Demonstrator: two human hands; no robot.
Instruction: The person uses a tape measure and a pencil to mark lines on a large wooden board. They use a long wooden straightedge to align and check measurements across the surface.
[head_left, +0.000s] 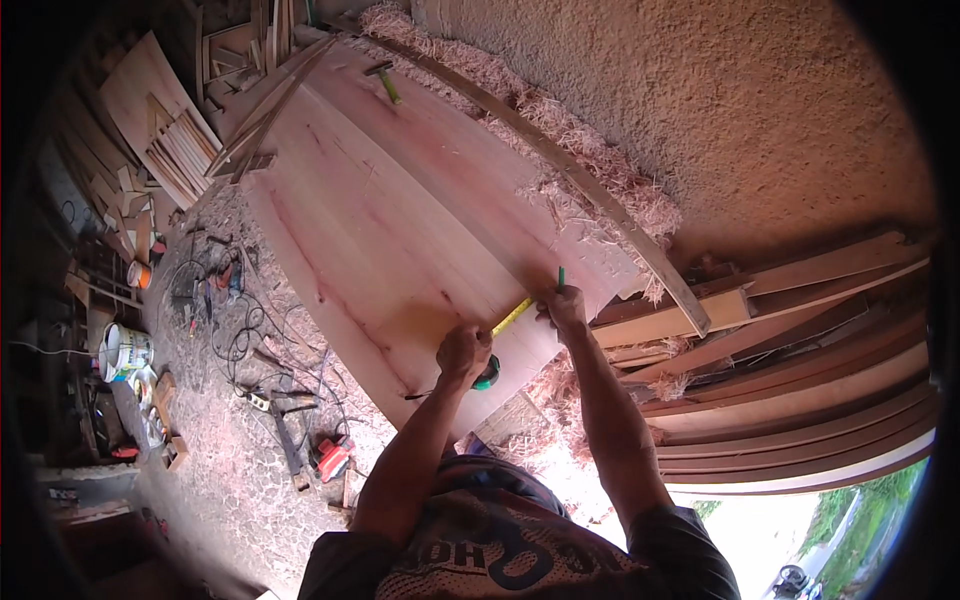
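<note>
A wide reddish wooden panel (370, 230) lies in front of me, with a lengthwise seam down it. My left hand (465, 352) is closed over a tape measure with a green and black case (487, 374) near the panel's near end. From it the yellow blade (512, 317) runs across the wood to my right hand (565, 308). Closed fingers of that hand grip a green pen-like stick (562, 274), which points up, beside the blade's far end. Whether they also pinch the blade is hidden. A hammer with a green handle (388, 88) rests on the panel's far part.
Wood shavings (560, 120) and a long batten (560, 165) line the panel's right side by a rough wall (740, 130). Stacked boards (800, 400) fill the right. On the left floor are cables, a red power tool (334, 457), a hammer (288, 445) and a white bucket (127, 350).
</note>
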